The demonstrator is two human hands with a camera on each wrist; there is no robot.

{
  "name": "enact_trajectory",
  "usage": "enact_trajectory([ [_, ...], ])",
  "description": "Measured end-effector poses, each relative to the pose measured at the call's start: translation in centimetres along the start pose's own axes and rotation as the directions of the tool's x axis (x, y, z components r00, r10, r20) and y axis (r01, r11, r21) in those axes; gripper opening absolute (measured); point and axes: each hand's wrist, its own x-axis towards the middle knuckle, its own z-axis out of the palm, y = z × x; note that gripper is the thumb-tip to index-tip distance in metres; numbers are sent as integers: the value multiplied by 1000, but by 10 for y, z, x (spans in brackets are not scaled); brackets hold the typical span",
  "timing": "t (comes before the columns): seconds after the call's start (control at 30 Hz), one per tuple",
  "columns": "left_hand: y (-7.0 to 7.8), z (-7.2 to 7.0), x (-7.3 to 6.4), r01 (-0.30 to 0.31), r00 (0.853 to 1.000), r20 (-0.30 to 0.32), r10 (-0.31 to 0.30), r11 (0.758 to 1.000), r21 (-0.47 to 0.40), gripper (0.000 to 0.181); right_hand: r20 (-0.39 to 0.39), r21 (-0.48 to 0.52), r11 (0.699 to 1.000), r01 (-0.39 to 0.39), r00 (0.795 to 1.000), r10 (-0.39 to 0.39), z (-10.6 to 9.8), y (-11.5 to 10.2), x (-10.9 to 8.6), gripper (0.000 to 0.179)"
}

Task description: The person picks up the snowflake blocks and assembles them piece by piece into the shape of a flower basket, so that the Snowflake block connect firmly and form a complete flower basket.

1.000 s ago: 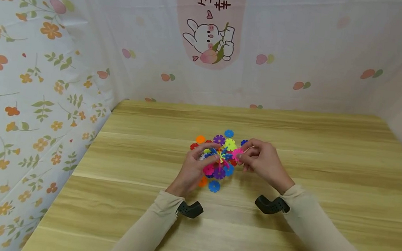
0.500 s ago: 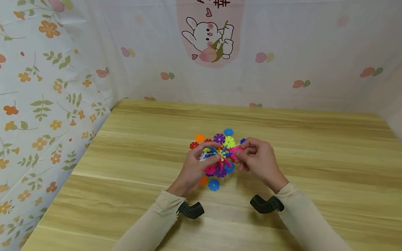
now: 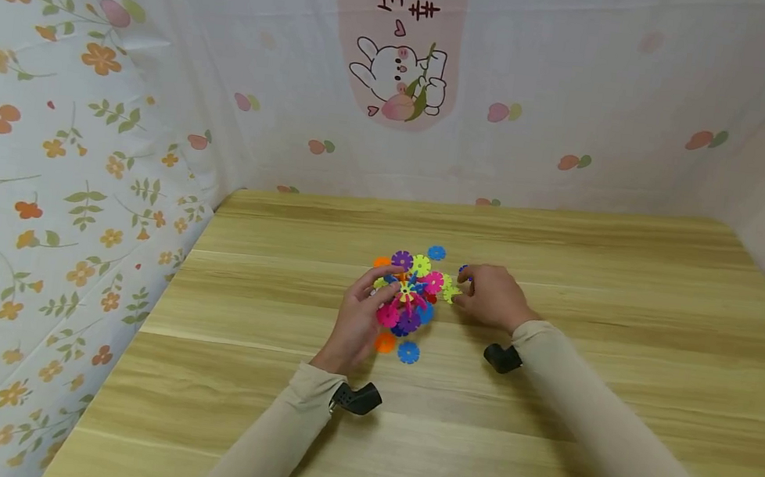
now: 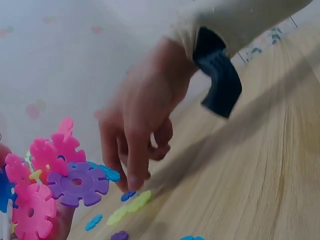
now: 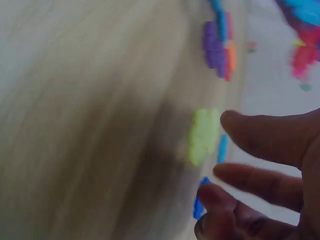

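My left hand grips a cluster of interlocked snowflake discs with its thumb and fingers. In the left wrist view the cluster shows pink discs, a purple disc and some blue ones. To the right, my right hand hovers low over the table, thumb and fingers apart with nothing between them. Just by its fingertips lie yellow-green discs on the table. A dark blue disc lies under its fingers. The left palm is hidden behind the cluster in the left wrist view.
Loose discs lie around and under the cluster: a blue disc and an orange disc at the front, another blue disc at the back. The wooden table meets a hanging printed cloth behind.
The pink disc that my right hand pinched now sits at the cluster's right side, released. The right hand has turned down toward the yellow-green discs. My left hand and the cluster shifted slightly left.
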Motion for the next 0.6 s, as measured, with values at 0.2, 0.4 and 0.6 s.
enact_trajectory([
  [0.2, 0, 4, 0, -3, 1000, 13, 4, 998, -57, 30, 3, -144, 988, -45, 999, 46, 13, -5, 10, 23],
  [0.4, 0, 5, 0, -12, 1000, -2, 12, 996, -87, 33, -10, -10, 998, -59, 998, 59, 10, -5, 6, 21],
  [0.6, -2, 8, 3, -55, 997, -64, 51, 997, -63, 32, -21, 377, 925, -53, 998, 65, 0, -6, -10, 10],
])
